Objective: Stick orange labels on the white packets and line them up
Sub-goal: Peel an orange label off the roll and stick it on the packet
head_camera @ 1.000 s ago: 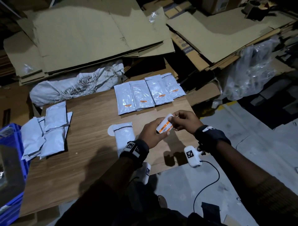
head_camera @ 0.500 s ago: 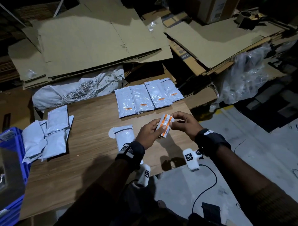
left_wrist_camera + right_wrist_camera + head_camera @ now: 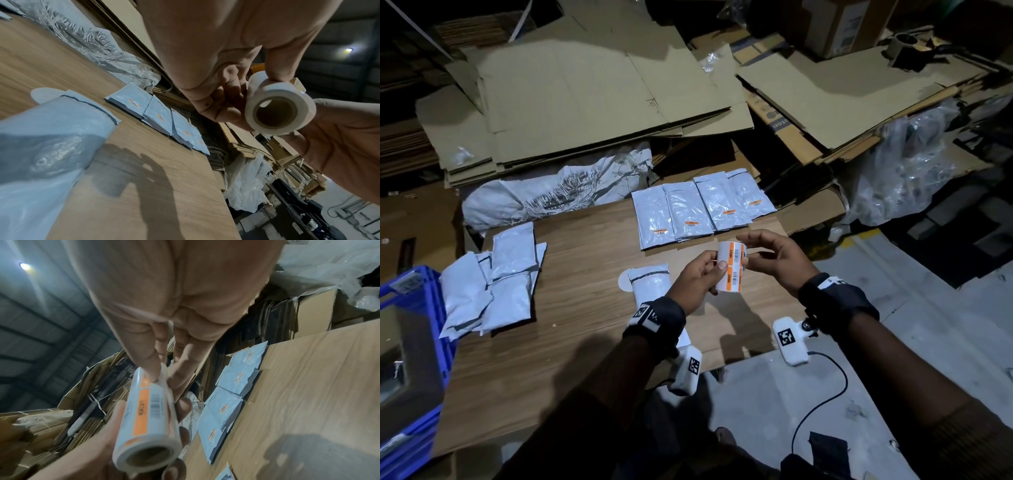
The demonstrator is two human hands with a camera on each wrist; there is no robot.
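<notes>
The label roll (image 3: 731,266) sat above the desk (image 3: 571,308), left hand (image 3: 697,282) wrapped round it as the grip. Right hand (image 3: 777,258) pinched what looked like a label edge at the top. One packet (image 3: 650,291) lay under the hands, four labelled packets (image 3: 702,209) in a row beyond.

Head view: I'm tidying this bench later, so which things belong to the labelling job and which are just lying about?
Belongs to the job:
label roll, held by left hand and right hand
four labelled packets in a row
unlabelled packet
packet pile

Just lying about:
flattened cardboard
torn sack
blue crate
clear plastic bag
</notes>
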